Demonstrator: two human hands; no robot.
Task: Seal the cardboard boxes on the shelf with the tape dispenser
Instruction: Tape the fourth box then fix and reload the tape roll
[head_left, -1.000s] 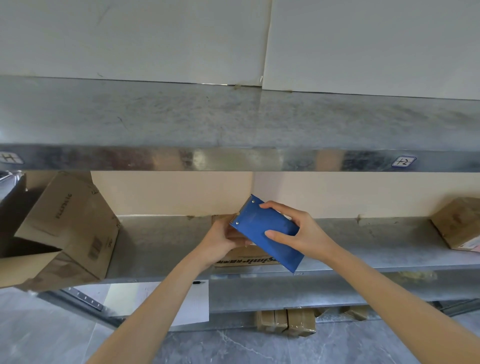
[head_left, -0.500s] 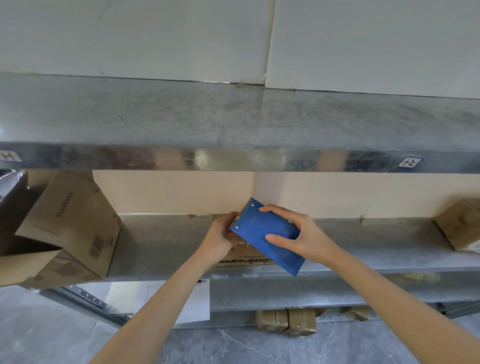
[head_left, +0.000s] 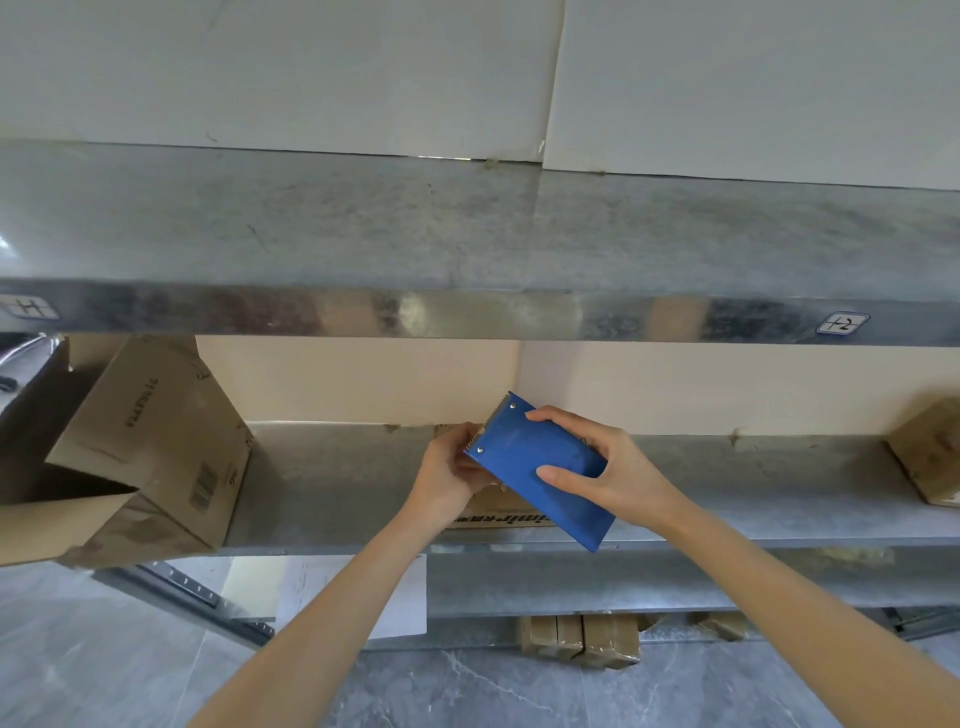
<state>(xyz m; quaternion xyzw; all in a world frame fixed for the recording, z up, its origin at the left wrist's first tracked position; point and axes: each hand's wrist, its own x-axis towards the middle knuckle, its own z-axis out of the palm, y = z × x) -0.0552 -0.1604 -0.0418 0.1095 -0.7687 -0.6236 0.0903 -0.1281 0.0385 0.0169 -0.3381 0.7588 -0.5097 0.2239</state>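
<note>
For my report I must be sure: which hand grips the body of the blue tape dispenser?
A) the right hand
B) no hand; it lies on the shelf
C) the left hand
A: the right hand curls its thumb and fingers round the tape dispenser.

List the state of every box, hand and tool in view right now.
tape dispenser: tilted, gripped by right hand
left hand: curled at its toothed end, hold unclear
small box: on shelf, mostly hidden
large box: tipped, flaps open
right box: on shelf, partly out of frame
</note>
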